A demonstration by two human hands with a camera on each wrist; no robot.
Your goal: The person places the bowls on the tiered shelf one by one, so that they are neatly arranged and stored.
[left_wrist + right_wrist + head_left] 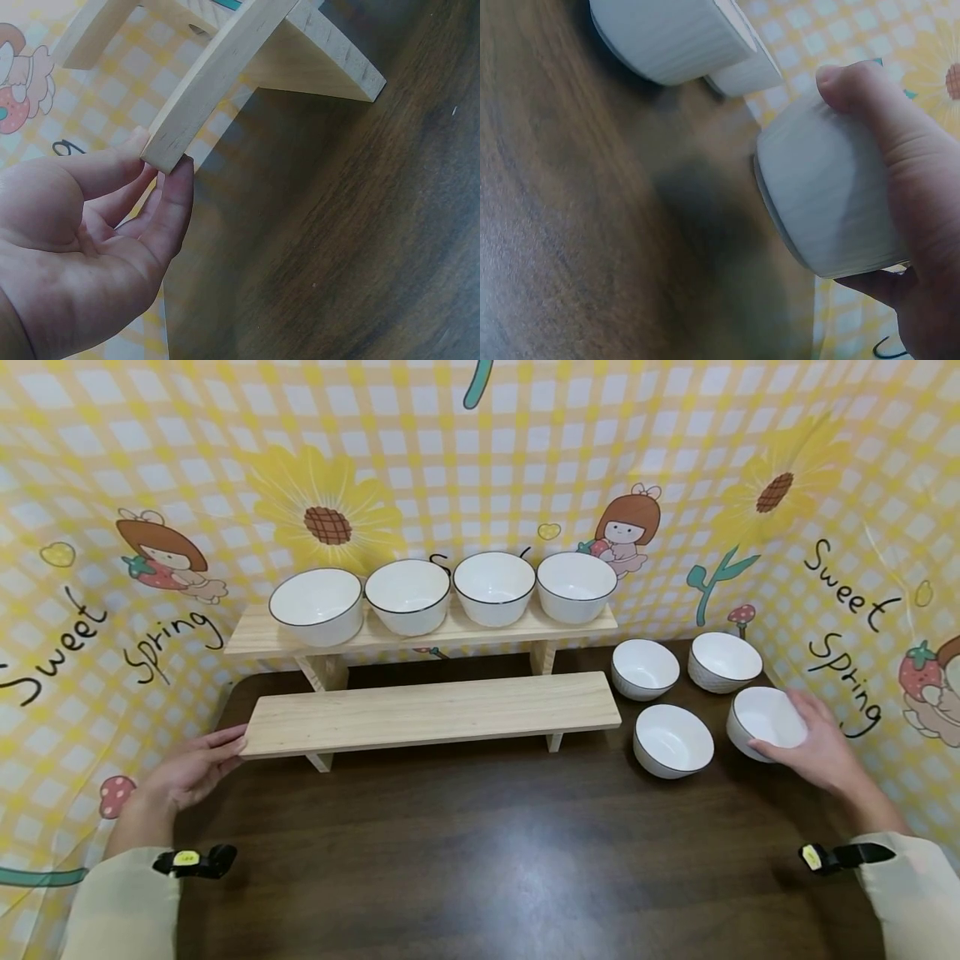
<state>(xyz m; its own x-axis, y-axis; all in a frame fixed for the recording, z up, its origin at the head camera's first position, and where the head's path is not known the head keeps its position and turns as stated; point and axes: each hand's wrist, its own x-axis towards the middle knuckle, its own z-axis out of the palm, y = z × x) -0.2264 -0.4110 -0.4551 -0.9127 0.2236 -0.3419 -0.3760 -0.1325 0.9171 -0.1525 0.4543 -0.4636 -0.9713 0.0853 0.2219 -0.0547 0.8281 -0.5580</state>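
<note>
My left hand (197, 768) pinches the left end of the lower wooden shelf board (435, 714), thumb on top and fingers beneath, as the left wrist view shows. At the right, my right hand (825, 743) grips a white bowl (832, 187) with a dark rim, its thumb on the near side. That bowl is upright, and the right wrist view shows its base over the dark table. Three similar white bowls stand close by on the table: a near one (673, 742), one behind it (645, 670) and a far right one (725, 662).
Several white bowls, one of them at the left end (317, 608), stand in a row on the upper wooden shelf (255, 639). The dark brown table (480, 852) reaches toward me. Yellow checked cloth (480, 460) surrounds the table at the back and both sides.
</note>
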